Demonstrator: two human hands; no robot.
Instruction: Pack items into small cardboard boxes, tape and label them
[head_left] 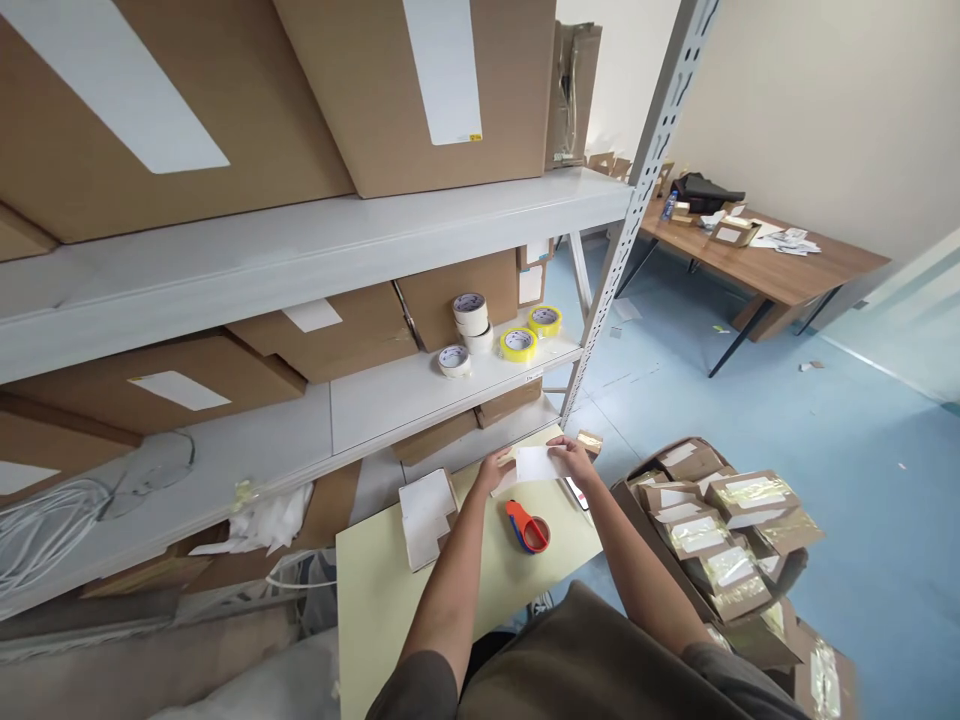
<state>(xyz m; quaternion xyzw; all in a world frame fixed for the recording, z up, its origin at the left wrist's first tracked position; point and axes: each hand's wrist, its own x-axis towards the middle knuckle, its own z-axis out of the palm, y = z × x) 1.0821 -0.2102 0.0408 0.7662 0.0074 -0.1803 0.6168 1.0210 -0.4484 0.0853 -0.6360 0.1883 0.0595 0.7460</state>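
white sheet (538, 464) | likely light, flexible, easily creased | best held by opposite edges | right hand (574, 459): fingers clamped on edge | left hand (495, 470): cannot tell fingers' closure

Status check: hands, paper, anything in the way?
Right hand holding white paper by its right end. Left hand at the left end. Tape dispenser on table, apart from both hands.

White rectangular sheet (540, 464), flat, held between hands (574, 459)
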